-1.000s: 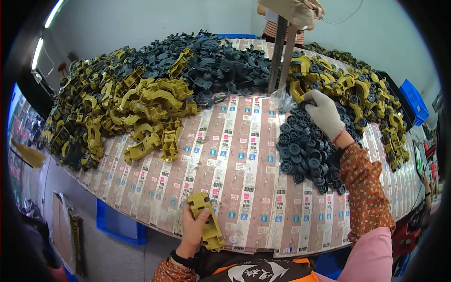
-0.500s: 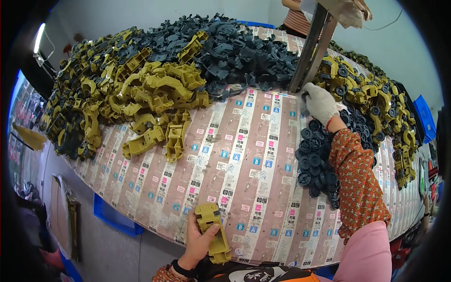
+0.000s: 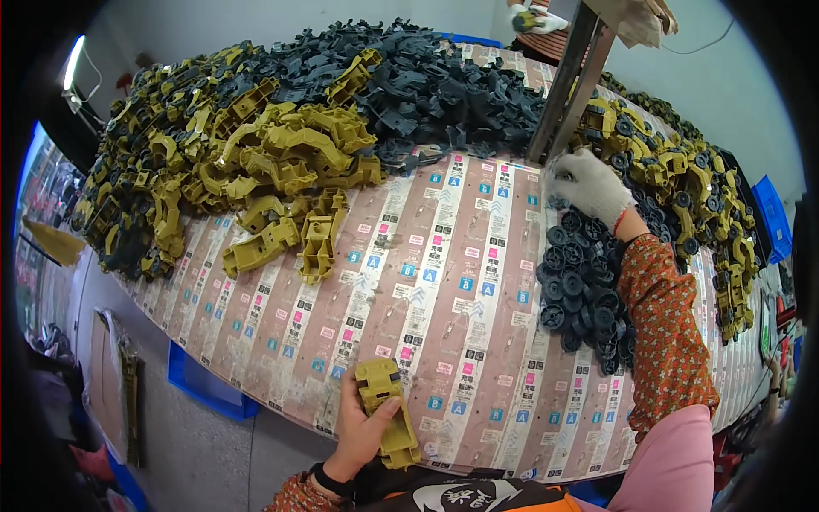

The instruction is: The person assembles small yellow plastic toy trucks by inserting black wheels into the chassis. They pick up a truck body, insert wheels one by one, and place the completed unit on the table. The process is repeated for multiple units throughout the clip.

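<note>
My bare left hand (image 3: 363,429) is closed around a yellow plastic toy vehicle body (image 3: 388,414) at the table's near edge. My thumb lies across the body's side. At the far right, my right hand (image 3: 595,188), in a white knit glove, is bent with its fingers curled together beside the foot of a metal post (image 3: 567,94). Something small and dark shows at the fingertips, too small to name for certain. Just below this hand spreads a pile of dark grey toy wheels (image 3: 580,290).
Yellow vehicle bodies (image 3: 290,154) are heaped at the left, with dark grey plastic parts (image 3: 452,94) behind. Yellow vehicles with wheels (image 3: 691,183) lie at the right. Patterned sheeting covers the table (image 3: 409,316). A co-worker's gloved hand (image 3: 537,20) holds a yellow piece at the back.
My right hand has shifted slightly right, and the near wheels have moved right with its arm. The yellow body has tipped a little in my left hand. A co-worker's gloved hand has come into view.
</note>
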`<action>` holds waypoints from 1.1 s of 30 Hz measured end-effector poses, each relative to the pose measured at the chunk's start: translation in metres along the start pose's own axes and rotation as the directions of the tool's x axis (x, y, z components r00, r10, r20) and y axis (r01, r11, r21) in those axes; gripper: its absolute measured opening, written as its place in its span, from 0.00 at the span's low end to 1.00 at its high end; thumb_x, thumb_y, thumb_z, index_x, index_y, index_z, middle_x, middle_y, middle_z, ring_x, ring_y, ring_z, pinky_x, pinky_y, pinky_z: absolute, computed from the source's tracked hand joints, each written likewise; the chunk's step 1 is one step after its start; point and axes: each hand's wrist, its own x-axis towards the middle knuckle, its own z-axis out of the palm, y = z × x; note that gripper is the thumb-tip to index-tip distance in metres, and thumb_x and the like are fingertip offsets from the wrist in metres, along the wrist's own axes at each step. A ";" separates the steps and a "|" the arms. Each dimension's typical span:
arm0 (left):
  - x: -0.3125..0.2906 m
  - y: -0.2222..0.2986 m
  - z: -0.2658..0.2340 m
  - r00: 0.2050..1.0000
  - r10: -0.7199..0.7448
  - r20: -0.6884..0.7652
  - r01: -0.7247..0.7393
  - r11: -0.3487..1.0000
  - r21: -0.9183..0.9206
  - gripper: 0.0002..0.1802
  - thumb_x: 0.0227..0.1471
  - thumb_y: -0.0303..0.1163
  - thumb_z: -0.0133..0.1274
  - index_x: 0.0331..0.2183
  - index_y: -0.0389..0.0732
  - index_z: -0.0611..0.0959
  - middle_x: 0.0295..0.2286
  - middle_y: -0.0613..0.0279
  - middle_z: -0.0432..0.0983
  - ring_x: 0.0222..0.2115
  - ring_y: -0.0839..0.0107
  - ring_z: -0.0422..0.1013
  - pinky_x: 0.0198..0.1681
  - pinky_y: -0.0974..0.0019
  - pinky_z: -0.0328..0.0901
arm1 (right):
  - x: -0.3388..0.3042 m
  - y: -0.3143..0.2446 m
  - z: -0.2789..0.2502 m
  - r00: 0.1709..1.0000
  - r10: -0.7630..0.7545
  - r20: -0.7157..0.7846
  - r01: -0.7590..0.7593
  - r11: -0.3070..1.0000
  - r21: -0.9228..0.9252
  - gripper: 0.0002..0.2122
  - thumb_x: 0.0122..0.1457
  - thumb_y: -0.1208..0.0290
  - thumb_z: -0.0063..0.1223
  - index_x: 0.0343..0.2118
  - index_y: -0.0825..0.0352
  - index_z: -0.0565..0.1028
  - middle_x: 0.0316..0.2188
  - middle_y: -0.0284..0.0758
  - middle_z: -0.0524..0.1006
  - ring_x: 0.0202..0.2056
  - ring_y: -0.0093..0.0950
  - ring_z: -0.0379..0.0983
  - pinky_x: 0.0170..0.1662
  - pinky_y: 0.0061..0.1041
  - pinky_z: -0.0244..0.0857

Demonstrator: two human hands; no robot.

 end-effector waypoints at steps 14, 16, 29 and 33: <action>-0.001 -0.003 -0.001 0.999 0.028 0.017 -0.028 1.000 0.005 0.35 0.62 0.26 0.63 0.63 0.38 0.62 0.49 0.59 0.74 0.48 0.73 0.74 0.53 0.65 0.71 | 0.009 0.043 -0.030 0.973 0.056 -0.225 -0.115 0.959 -0.260 0.09 0.66 0.68 0.51 0.42 0.68 0.76 0.44 0.50 0.76 0.46 0.52 0.77 0.49 0.46 0.72; 0.000 -0.003 -0.002 0.998 0.045 0.034 -0.046 0.999 0.028 0.35 0.62 0.27 0.63 0.62 0.38 0.63 0.49 0.59 0.75 0.48 0.73 0.74 0.53 0.65 0.71 | 0.009 0.043 -0.035 0.940 0.070 -0.333 -0.136 0.974 -0.179 0.09 0.66 0.68 0.51 0.42 0.68 0.76 0.42 0.50 0.76 0.45 0.52 0.77 0.48 0.46 0.72; 0.002 -0.009 -0.003 0.998 0.053 0.017 -0.054 0.998 0.042 0.35 0.61 0.25 0.63 0.63 0.37 0.63 0.49 0.61 0.74 0.47 0.73 0.74 0.53 0.66 0.71 | -0.029 0.061 -0.045 0.735 0.667 -0.124 -0.276 0.460 0.844 0.12 0.70 0.64 0.53 0.47 0.68 0.78 0.31 0.33 0.79 0.26 0.22 0.78 0.25 0.23 0.74; 0.001 -0.009 -0.001 0.997 0.075 0.011 -0.075 0.997 0.013 0.36 0.61 0.27 0.64 0.63 0.38 0.63 0.49 0.61 0.74 0.47 0.73 0.74 0.53 0.65 0.71 | -0.068 0.087 -0.046 0.880 0.475 -0.022 -0.434 0.822 0.368 0.17 0.66 0.60 0.55 0.53 0.64 0.78 0.38 0.42 0.82 0.36 0.38 0.83 0.40 0.36 0.79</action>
